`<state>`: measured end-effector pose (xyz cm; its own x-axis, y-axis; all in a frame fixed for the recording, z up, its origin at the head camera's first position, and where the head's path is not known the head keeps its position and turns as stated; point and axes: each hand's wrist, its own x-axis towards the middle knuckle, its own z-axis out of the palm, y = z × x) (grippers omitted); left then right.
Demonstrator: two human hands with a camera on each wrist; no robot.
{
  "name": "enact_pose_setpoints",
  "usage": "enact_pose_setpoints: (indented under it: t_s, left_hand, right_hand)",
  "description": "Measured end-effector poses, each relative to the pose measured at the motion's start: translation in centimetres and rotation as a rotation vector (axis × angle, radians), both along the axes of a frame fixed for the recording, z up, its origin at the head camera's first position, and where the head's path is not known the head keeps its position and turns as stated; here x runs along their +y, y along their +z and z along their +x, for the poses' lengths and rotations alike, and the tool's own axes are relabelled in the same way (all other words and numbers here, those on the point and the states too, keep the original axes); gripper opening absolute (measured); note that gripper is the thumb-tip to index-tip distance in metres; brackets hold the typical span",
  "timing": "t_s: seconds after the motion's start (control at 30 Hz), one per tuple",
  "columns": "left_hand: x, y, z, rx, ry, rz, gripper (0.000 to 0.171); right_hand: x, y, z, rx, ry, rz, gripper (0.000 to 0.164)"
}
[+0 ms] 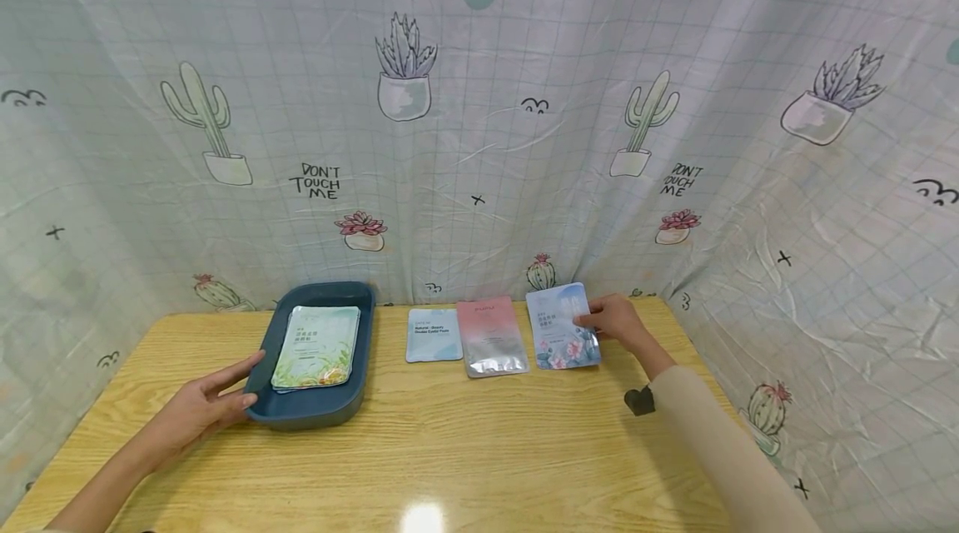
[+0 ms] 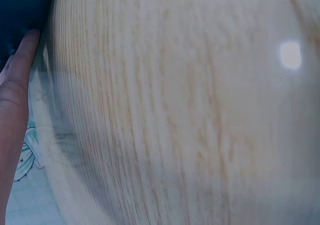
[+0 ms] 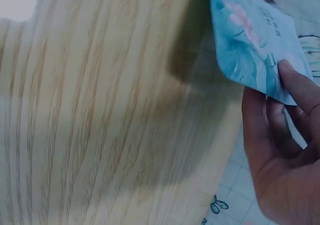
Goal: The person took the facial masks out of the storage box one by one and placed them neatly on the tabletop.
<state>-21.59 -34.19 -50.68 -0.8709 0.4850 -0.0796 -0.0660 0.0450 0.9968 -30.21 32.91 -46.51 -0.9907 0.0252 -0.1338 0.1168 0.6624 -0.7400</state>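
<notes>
While the right hand [image 1: 618, 321] pinches its right edge, the blue floral sachet [image 1: 557, 335] extends left of that hand, tilted over the bench [image 1: 479, 445]. Fingers spread, the left hand [image 1: 198, 410] touches the blue tray [image 1: 330, 416].

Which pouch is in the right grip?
The flat blue pouch with pink flowers, pinched by the right grip. The pink-silver pouch and small pale blue pouch lie on the wooden table; the green-white pouch, in the blue tray.

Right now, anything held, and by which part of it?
Right hand pinches the blue floral sachet by its right edge in the head view. Left hand touches the dark blue tray at its left side; no clear grip.
</notes>
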Motion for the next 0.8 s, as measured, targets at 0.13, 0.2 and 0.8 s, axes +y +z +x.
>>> enact_pose_setpoints:
  t_s: [0.13,0.2,0.8]
  left_hand:
    - [-0.18,-0.22,-0.05,-0.007,0.020,-0.014,0.067]
    - [-0.22,-0.24,-0.07,-0.006,0.028,-0.030,0.067]
    - [0.26,0.36,0.33,0.012,0.033,-0.082,0.068]
  right_hand:
    - [0.04,-0.25,-0.43,0.000,-0.013,0.142,0.021]
    - [0.03,-0.27,-0.51,-0.015,-0.010,0.185,0.021]
    - [0.56,-0.89,-1.09,-0.130,0.027,0.064,0.015]
